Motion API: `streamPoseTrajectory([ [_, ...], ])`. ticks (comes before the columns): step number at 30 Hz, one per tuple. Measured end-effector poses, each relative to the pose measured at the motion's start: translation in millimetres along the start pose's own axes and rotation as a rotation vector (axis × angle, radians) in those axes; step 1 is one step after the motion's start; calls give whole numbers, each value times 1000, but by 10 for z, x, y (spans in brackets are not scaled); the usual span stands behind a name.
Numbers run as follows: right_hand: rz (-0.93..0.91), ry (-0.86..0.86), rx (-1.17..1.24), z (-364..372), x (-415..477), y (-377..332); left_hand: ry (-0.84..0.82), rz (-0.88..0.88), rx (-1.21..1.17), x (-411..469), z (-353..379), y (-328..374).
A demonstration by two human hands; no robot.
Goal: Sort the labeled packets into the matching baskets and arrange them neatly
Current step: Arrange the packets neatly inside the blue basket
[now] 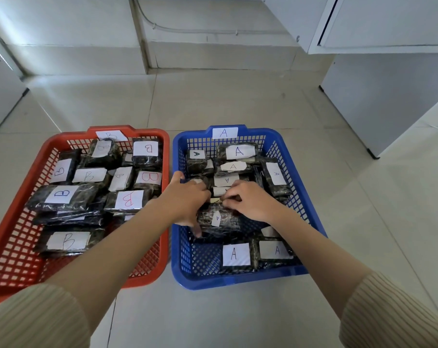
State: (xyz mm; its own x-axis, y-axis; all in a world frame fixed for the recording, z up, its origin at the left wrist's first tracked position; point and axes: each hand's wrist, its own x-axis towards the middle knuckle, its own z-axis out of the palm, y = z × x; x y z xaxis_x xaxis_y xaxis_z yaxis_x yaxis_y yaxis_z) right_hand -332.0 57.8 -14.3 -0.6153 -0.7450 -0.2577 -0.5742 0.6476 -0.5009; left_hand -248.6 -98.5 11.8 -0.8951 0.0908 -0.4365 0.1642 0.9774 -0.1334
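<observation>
A blue basket (311, 217) tagged A stands on the right and holds several dark wrapped packets with white A labels. A red basket (19, 197) tagged B stands on the left, filled with several dark packets labelled B. Both my hands are inside the blue basket at its middle. My left hand (187, 199) grips the left end of a dark A packet (219, 221), fingers curled down round it. My right hand (250, 199) holds the same packet from its upper right side, fingers curled over its top edge. Two A packets (234, 256) lie flat at the basket's near end.
The baskets sit side by side on a pale tiled floor (238, 96). White cabinets (388, 96) stand at the right and at the far left. A stepped white wall base with a cable runs along the back.
</observation>
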Motion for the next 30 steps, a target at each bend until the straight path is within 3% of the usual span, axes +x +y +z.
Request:
streamPoseTrajectory([
  [3, -34, 150, -153, -64, 20, 48, -14, -8, 146, 26, 100, 128],
  [6, -80, 59, -350, -167, 83, 85, 10, -12, 166, 58, 167, 205],
  [13, -51, -106, -368, -246, 147, 149, 42, 33, 150, 24, 111, 187],
  [18, -84, -109, -445, -166, 119, 160, -15, 64, -5, 23, 71, 18],
  [23, -116, -26, -443, -98, 125, 200, -38, 94, -36, 14, 1, 22],
  [30, -102, -71, -440, -168, 219, 197, -34, 147, -73, 28, -29, -10],
])
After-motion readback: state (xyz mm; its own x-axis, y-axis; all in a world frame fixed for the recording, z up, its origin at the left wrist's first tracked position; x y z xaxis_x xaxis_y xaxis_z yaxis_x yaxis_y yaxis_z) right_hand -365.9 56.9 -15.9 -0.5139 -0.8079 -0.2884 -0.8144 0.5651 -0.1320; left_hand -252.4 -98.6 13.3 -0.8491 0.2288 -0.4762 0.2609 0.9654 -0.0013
